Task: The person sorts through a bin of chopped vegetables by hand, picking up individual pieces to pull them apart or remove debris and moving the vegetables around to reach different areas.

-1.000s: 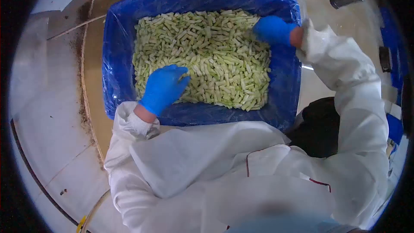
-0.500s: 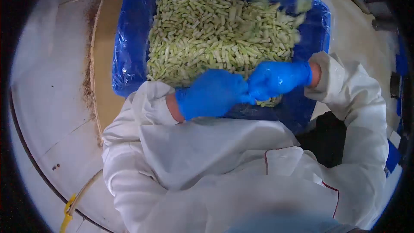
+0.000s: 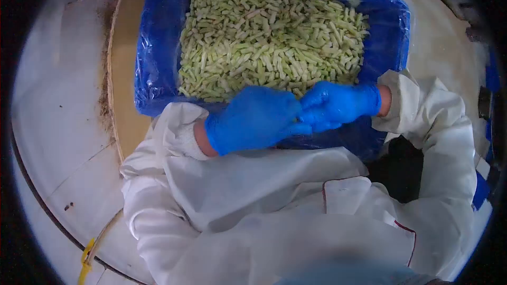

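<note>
Gloved left hand (image 3: 253, 120) and right hand (image 3: 340, 105), fingers curled, meet above the near edge of a plastic-lined blue tub (image 3: 387, 42); whether either grips anything cannot be told. Pale-green cut vegetable pieces (image 3: 269, 42) cover the tub's bottom, reaching toward its far edge.

A food-processing workplace
Beyond the left grip (image 3: 253, 120), bulk cut vegetables (image 3: 274, 42) in a film-lined blue tub (image 3: 390, 47); behind it, white workwear (image 3: 264, 179).
</note>
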Tool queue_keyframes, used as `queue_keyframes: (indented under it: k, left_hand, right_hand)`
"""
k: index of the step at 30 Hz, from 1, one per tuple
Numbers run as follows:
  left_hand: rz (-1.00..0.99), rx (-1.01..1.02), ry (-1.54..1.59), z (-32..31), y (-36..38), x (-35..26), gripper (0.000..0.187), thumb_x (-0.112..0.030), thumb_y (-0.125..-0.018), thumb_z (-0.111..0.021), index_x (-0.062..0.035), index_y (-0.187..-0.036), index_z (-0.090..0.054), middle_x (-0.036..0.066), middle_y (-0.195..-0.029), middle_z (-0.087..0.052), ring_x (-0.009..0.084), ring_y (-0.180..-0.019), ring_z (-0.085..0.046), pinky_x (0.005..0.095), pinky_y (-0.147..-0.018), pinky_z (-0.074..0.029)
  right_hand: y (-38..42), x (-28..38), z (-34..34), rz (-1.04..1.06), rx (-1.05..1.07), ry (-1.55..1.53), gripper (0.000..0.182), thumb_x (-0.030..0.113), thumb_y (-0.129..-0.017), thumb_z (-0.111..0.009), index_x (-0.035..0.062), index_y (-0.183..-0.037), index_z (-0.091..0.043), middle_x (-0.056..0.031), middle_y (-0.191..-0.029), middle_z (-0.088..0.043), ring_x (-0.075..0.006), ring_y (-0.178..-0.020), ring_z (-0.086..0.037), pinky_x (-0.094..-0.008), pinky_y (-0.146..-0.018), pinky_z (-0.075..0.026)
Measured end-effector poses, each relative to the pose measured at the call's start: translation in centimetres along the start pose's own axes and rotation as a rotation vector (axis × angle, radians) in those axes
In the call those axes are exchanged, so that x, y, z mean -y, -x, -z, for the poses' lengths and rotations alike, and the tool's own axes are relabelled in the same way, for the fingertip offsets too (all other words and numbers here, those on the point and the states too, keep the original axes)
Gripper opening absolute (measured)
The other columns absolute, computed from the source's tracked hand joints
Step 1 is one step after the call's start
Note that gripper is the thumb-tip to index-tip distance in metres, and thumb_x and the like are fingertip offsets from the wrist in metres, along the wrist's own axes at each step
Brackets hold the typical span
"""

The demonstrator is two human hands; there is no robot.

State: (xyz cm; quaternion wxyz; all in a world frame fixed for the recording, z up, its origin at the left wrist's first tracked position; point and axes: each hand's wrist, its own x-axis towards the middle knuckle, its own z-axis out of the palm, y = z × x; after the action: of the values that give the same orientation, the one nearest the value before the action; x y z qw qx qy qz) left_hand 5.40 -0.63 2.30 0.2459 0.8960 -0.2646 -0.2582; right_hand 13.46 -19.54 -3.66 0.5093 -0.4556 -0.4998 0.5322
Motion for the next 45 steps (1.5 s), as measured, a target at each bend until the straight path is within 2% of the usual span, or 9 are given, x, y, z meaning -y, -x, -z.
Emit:
queue_keyframes:
  k: [4,7,13,18,21,28,40,43,45]
  left_hand:
    - [-0.291,0.120,0.249,-0.3,0.6,0.4,0.031,-0.038,-0.083,-0.056,-0.0069,-0.085,-0.060,0.017,-0.080,-0.057,0.0348,-0.074,-0.058,0.0438,-0.063,-0.045]
    - [-0.213,0.118,0.405,-1.5,1.6,4.1,0.029,-0.035,-0.083,-0.058,-0.0077,-0.093,-0.062,0.016,-0.086,-0.059,0.0334,-0.079,-0.058,0.0412,-0.068,-0.046]
    - [0.405,-0.229,0.106,-1.2,6.9,17.4,0.019,-0.022,-0.076,-0.059,-0.0059,-0.082,-0.066,0.018,-0.083,-0.062,0.0365,-0.077,-0.060,0.0421,-0.070,-0.049]
    - [0.659,-0.221,-0.308,0.9,6.1,19.3,0.021,-0.020,-0.077,-0.060,-0.0038,-0.088,-0.066,0.019,-0.082,-0.063,0.0348,-0.074,-0.061,0.0388,-0.067,-0.049]
    - [0.351,-0.507,0.094,-0.4,3.1,16.8,0.022,-0.019,-0.078,-0.063,-0.0030,-0.093,-0.064,0.015,-0.084,-0.065,0.0255,-0.069,-0.061,0.0339,-0.063,-0.049]
    - [0.209,-0.194,0.556,-2.6,-0.8,7.4,0.037,-0.025,-0.068,-0.076,-0.0049,-0.097,-0.064,0.006,-0.085,-0.063,0.0128,-0.069,-0.056,0.0269,-0.065,-0.047]
    - [0.405,-0.196,1.075,-4.3,-3.0,4.1,0.019,-0.008,-0.074,-0.070,0.0020,-0.088,-0.062,0.007,-0.074,-0.061,0.0118,-0.065,-0.060,0.0250,-0.055,-0.049]
    - [0.479,-0.249,1.228,-3.2,-1.3,4.4,0.014,-0.005,-0.075,-0.068,0.0006,-0.088,-0.063,0.005,-0.074,-0.061,0.0107,-0.067,-0.059,0.0251,-0.055,-0.049]
    - [0.428,-0.261,0.885,-3.1,0.3,7.5,0.018,-0.003,-0.073,-0.067,-0.0012,-0.091,-0.064,0.008,-0.076,-0.062,0.0156,-0.068,-0.060,0.0277,-0.057,-0.049]
  right_hand:
    - [-0.8,2.7,1.1,-0.331,0.585,-0.295,0.022,0.023,-0.088,-0.053,0.0056,-0.075,-0.060,-0.0041,-0.059,-0.052,-0.0119,-0.055,-0.050,-0.0310,-0.048,-0.039]
    - [-1.1,3.3,1.7,-0.518,0.612,-0.188,0.022,0.024,-0.086,-0.053,0.0058,-0.075,-0.061,-0.0049,-0.058,-0.052,-0.0132,-0.052,-0.048,-0.0324,-0.049,-0.041]
    - [1.9,-5.1,4.4,-0.257,0.435,0.772,0.019,0.024,-0.082,-0.058,0.0069,-0.080,-0.066,-0.0064,-0.063,-0.060,-0.0157,-0.056,-0.054,-0.0334,-0.055,-0.045]
    - [0.7,-5.0,4.4,-0.329,0.039,0.252,0.018,0.020,-0.085,-0.060,0.0080,-0.095,-0.068,-0.0088,-0.083,-0.065,-0.0160,-0.075,-0.058,-0.0306,-0.069,-0.046]
    - [-0.1,-4.2,4.9,-0.230,-0.078,0.140,0.021,0.019,-0.086,-0.059,0.0067,-0.100,-0.068,-0.0083,-0.092,-0.065,-0.0141,-0.083,-0.059,-0.0288,-0.074,-0.046]
    - [-0.4,-1.7,4.4,-0.315,-0.328,-0.128,0.022,0.015,-0.086,-0.061,0.0036,-0.104,-0.066,-0.0067,-0.095,-0.065,-0.0132,-0.087,-0.059,-0.0275,-0.079,-0.047]
    - [0.8,0.8,2.1,-0.390,-0.565,-0.114,0.023,0.019,-0.086,-0.060,0.0024,-0.100,-0.067,-0.0077,-0.083,-0.068,-0.0089,-0.071,-0.060,-0.0254,-0.066,-0.049]
    - [4.5,3.1,3.6,-0.403,-0.388,0.161,0.023,0.025,-0.085,-0.063,0.0051,-0.094,-0.070,-0.0078,-0.082,-0.068,-0.0117,-0.072,-0.061,-0.0279,-0.066,-0.050]
    - [9.0,7.2,5.4,-0.464,-0.119,0.241,0.026,0.026,-0.085,-0.062,0.0019,-0.092,-0.069,-0.0103,-0.083,-0.068,-0.0149,-0.073,-0.063,-0.0299,-0.068,-0.051]
